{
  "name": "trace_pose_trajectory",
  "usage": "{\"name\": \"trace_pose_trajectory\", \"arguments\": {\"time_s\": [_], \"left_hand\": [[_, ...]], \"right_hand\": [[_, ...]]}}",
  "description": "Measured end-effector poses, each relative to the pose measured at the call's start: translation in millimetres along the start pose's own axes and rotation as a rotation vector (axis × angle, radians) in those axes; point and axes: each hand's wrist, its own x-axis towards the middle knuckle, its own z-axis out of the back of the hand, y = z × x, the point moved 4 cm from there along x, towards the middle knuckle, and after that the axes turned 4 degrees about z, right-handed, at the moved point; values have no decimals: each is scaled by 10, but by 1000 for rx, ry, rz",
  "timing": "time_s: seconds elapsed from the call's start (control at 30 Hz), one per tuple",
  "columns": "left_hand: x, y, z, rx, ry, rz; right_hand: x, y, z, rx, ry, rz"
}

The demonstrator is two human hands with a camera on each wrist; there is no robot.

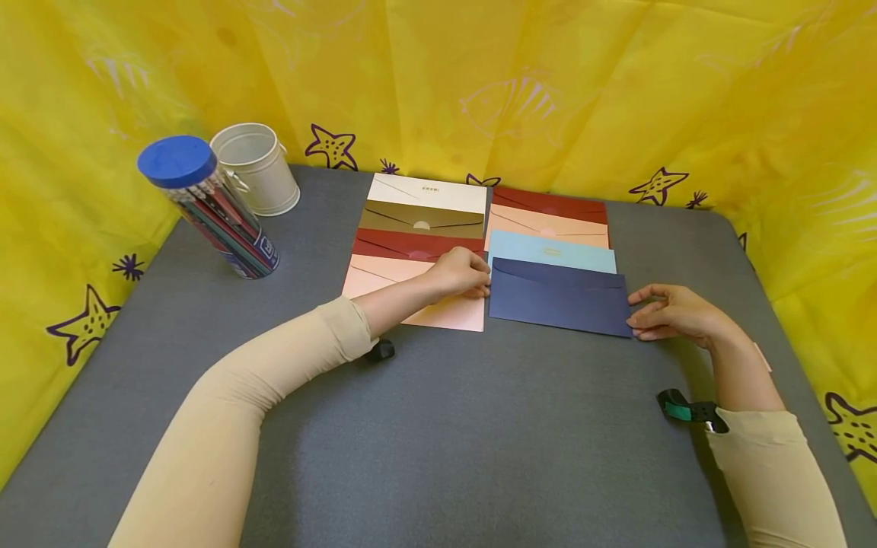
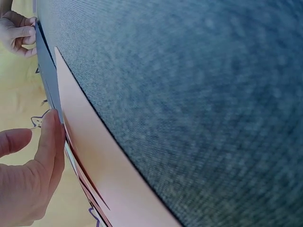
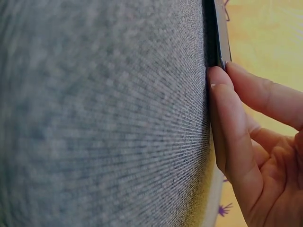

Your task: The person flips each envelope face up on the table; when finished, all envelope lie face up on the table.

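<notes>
A navy blue envelope (image 1: 558, 297) lies at the front of the right column of envelopes, partly over a light blue one (image 1: 582, 261). My right hand (image 1: 674, 313) pinches its right edge between thumb and fingers, also seen close up in the right wrist view. At the navy envelope's left edge is my left hand (image 1: 457, 274), above the left column's front pink envelope (image 1: 445, 310). In the left wrist view its fingers (image 2: 47, 142) are extended, touching near that edge, and the thumb stands apart. Whether they press on the pink envelope is unclear.
Behind the pink one lie red (image 1: 390, 245), brown (image 1: 390, 218) and white (image 1: 404, 187) envelopes. Another pink (image 1: 521, 218) and red one (image 1: 569, 203) lie at back right. A pencil tube with blue lid (image 1: 233, 221) and white bucket (image 1: 270, 179) stand left. Yellow cloth (image 1: 438, 76) surrounds the grey table (image 1: 438, 441).
</notes>
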Motion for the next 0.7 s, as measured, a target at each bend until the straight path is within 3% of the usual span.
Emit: {"name": "trace_pose_trajectory", "arguments": {"time_s": [0.53, 0.7], "left_hand": [[-5, 12, 2, -22, 9, -5], [-13, 12, 45, -13, 16, -84]], "right_hand": [[12, 37, -27, -74, -23, 5], [6, 59, -38, -104, -42, 15]]}}
